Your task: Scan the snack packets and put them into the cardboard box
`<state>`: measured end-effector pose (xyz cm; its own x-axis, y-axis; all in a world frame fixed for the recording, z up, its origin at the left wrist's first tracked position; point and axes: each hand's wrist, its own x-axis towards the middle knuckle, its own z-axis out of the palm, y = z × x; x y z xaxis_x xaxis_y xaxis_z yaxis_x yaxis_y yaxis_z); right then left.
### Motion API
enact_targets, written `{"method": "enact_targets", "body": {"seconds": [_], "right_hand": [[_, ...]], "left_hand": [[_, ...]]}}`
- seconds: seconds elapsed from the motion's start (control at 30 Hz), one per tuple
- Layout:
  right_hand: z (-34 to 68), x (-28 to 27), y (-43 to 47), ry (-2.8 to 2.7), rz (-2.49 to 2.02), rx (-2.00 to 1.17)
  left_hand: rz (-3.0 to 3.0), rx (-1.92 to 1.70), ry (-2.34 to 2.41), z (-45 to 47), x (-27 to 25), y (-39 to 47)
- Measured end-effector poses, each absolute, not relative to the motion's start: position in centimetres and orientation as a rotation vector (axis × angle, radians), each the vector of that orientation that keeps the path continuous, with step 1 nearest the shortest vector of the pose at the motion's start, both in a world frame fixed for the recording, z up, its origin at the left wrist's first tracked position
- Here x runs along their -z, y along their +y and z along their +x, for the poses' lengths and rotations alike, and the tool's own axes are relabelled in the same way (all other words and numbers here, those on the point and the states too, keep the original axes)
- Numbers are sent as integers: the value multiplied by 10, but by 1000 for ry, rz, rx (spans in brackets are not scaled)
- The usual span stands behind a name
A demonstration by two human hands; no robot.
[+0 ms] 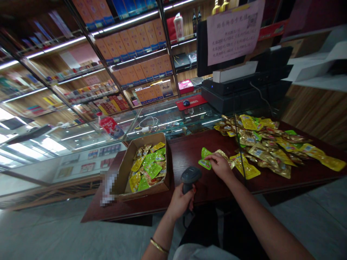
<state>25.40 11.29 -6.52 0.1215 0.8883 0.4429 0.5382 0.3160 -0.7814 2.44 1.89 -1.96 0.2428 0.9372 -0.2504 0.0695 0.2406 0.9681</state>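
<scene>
My left hand is wrapped round the handle of a dark barcode scanner, whose head tilts over the table. My right hand has its fingers closed on the edge of a green snack packet at the middle of the table. Part of a gold packet shows just behind that hand. To the left stands an open cardboard box holding several green, yellow and gold packets. A large loose pile of gold and yellow packets spreads over the right side of the table.
The dark red table backs onto a glass display counter. On that counter are a mouse on a red mat, a white cable and a red-and-white bag. A monitor bearing a pink notice stands behind, near a black cash drawer.
</scene>
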Motion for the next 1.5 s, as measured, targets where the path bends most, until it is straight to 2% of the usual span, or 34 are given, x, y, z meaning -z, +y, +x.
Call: {"method": "enact_targets", "body": {"seconds": [0.23, 0.33, 0.43, 0.6, 0.67, 0.83, 1.0, 1.1, 1.2, 1.37, 1.5], "right_hand": [[255, 55, 107, -1486, -1311, -316], [246, 36, 108, -1445, -1232, -385], [220, 11, 118, -1409, -1100, -635], [145, -20, 152, -1509, -865, -1256], [115, -27, 167, -1538, -844, -1325], [95, -33, 188, -1415, -980, -1081], [185, -6, 159, -1590, -1247, -607], [248, 10, 128, -1732, -1622, -215], [275, 12, 102, -1862, -2019, 31], [258, 4, 96, -2004, -2201, 131], [250, 15, 108, -1912, -2105, -72]], "left_hand": [[1129, -844, 1165, 24, 25, 20], [1120, -840, 1166, 24, 29, 21], [1131, -841, 1156, 23, 31, 21], [1135, -848, 1164, 23, 29, 21], [1140, -849, 1167, 22, 29, 20], [1177, -858, 1159, 20, 31, 19], [1198, -851, 1146, 19, 36, 19], [1180, -840, 1156, 20, 34, 20], [1167, -839, 1168, 21, 32, 20], [1146, -868, 1208, 23, 29, 20], [1143, -863, 1192, 24, 30, 19]]}}
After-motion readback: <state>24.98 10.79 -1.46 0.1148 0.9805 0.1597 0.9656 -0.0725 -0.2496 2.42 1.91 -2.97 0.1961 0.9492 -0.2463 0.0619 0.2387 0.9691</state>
